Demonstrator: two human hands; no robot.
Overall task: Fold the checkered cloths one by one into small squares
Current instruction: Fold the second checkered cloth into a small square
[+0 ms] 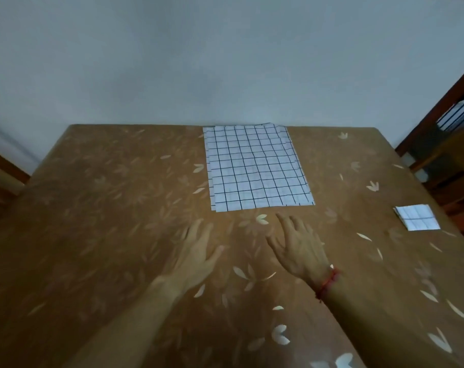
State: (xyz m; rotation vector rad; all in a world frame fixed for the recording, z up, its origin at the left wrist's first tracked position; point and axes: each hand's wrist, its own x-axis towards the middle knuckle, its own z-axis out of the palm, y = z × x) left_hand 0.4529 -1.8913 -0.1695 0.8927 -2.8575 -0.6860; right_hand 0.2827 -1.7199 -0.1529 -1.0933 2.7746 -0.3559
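A stack of white checkered cloths (257,166) with black grid lines lies flat at the far middle of the table, its far edge against the wall. A small folded checkered cloth (417,217) sits near the table's right edge. My left hand (196,256) is stretched out flat over the tabletop, fingers straight, a short way in front of the stack. My right hand (299,248), with a red thread at the wrist, is also spread open, its fingertips just short of the stack's near edge. Neither hand holds anything.
The table (106,208) wears a brown covering with a pale leaf pattern. A plain wall stands right behind it. A wooden chair (448,155) is at the right side, and wooden furniture (2,176) at the left.
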